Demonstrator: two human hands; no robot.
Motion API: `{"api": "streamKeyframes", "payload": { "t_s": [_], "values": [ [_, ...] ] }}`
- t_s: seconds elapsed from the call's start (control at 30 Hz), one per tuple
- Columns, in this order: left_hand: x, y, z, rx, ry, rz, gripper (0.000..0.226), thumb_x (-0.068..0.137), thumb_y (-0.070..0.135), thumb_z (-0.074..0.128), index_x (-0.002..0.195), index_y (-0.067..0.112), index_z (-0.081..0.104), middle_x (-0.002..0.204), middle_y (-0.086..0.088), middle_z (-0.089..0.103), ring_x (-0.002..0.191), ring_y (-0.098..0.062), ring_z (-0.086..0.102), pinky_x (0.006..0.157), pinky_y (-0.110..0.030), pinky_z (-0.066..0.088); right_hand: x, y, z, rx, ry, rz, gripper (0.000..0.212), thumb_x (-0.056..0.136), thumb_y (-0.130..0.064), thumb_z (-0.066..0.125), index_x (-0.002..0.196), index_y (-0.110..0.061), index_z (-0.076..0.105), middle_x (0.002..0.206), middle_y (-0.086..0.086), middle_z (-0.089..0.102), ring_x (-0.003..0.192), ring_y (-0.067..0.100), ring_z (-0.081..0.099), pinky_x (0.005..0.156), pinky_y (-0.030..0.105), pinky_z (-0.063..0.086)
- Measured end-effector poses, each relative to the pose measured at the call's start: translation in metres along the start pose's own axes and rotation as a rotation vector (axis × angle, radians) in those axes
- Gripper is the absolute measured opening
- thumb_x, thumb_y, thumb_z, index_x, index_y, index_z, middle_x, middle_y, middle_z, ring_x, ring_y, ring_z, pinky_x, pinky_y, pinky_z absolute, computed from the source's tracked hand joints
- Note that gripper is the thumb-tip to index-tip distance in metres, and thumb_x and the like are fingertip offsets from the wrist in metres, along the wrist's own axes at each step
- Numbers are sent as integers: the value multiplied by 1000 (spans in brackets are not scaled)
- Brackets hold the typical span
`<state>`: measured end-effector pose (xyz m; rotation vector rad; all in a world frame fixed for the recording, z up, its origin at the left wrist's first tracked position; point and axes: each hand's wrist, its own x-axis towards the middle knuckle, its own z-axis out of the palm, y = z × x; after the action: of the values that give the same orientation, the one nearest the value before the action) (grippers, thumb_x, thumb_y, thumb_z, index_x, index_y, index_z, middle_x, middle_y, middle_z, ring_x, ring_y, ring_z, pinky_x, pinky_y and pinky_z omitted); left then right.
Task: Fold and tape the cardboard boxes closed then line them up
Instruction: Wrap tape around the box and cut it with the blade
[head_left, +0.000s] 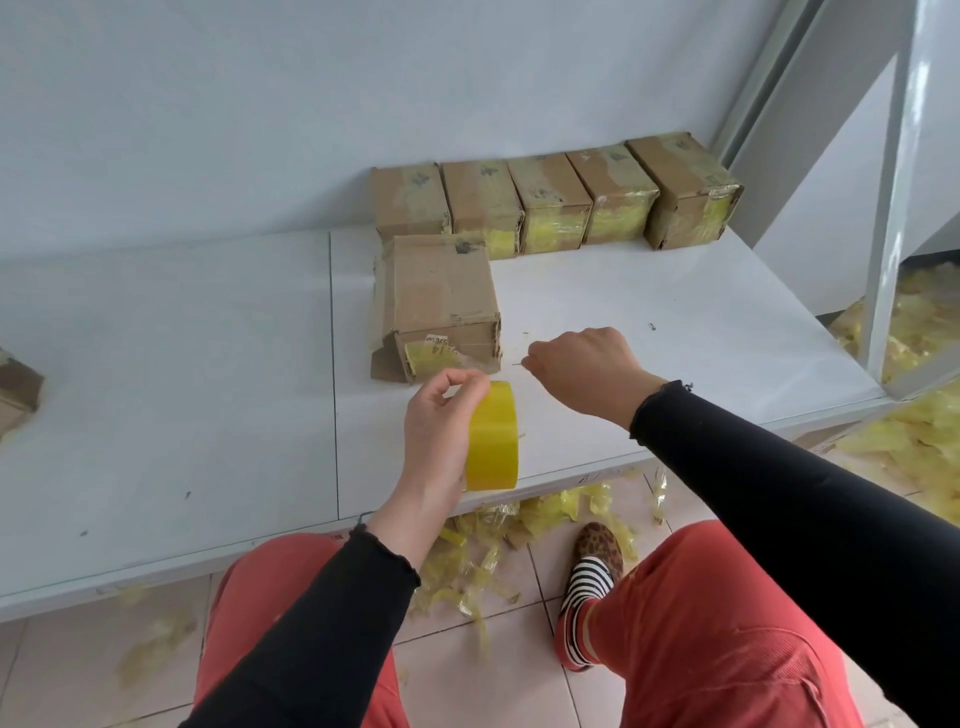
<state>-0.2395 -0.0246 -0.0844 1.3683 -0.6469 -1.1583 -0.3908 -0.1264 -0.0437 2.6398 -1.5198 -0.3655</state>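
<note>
Six boxes in view on the bench (208, 364), plus a corner of another at the far left edge (18, 387), well apart from the work.

Left hand (441, 431): fingers grasping the tape roll (493, 436), thumb and forefinger pinched at its top rim. Roll stands on edge, raised off the bench near the front edge, its axis running roughly left-right.

Open box (441, 306) sits just beyond the roll, long axis running away from the person. Its near end faces the hands; a flap at the lower left corner hangs loose, and old yellow tape clings to that face. Judged not yet sealed.

Right hand (582, 369): fingers clenched in a pinch, apparently on the free tape end; the strip itself is too thin and clear to confirm. This hand is just right of the box's near corner, so it is the nearer one to the face needing tape. Tape would have to travel forward and left from the pinch to reach the flap.

Row of five taped boxes (556, 208) lines the wall behind, touching side to side; the open box nearly meets the leftmost. Bare bench lies to the right of the open box; left of the row there is room along the wall.

Floor scraps (909, 415) lie off the bench's right edge.
</note>
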Motion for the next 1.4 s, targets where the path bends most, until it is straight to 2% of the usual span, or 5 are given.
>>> {"api": "streamKeyframes", "payload": {
  "t_s": [0.27,0.8,1.0,1.17,1.4],
  "values": [
    [0,3,-1,25,-8,-21,14,79,38,77,86,25,76,97,-2,75,103,-30,69,92,-46,51,22,-23,3,860,371,74,35,101,-47,57,131,-30,57,84,-4,65,73,15,58,64,35,48],
    [-14,5,-28,83,-22,96,3,94,26,75,97,25,75,73,4,53,66,-12,45,54,-14,38,42,-28,35,676,449,-11,58,86,-59,72,133,-32,51,114,-10,51,89,14,63,62,32,45],
    [-12,11,-38,276,-11,161,20,77,31,83,88,21,70,109,6,60,103,-5,59,90,-19,45,46,-41,24,552,575,-13,43,87,-55,73,113,-24,58,103,-5,47,72,18,52,55,30,42],
    [-8,17,-44,160,-110,82,23,86,9,78,75,9,58,72,2,58,65,-4,52,65,-12,44,21,-31,31,910,650,112,20,95,-37,71,104,-19,70,96,-4,53,73,8,51,61,28,43],
    [-2,20,-47,308,-84,245,20,94,23,75,81,9,70,77,2,69,79,-10,61,81,-26,50,-82,-61,30,1517,-122,42,43,111,-45,34,112,-16,65,92,-5,66,75,8,62,68,24,50]
  ]
}}
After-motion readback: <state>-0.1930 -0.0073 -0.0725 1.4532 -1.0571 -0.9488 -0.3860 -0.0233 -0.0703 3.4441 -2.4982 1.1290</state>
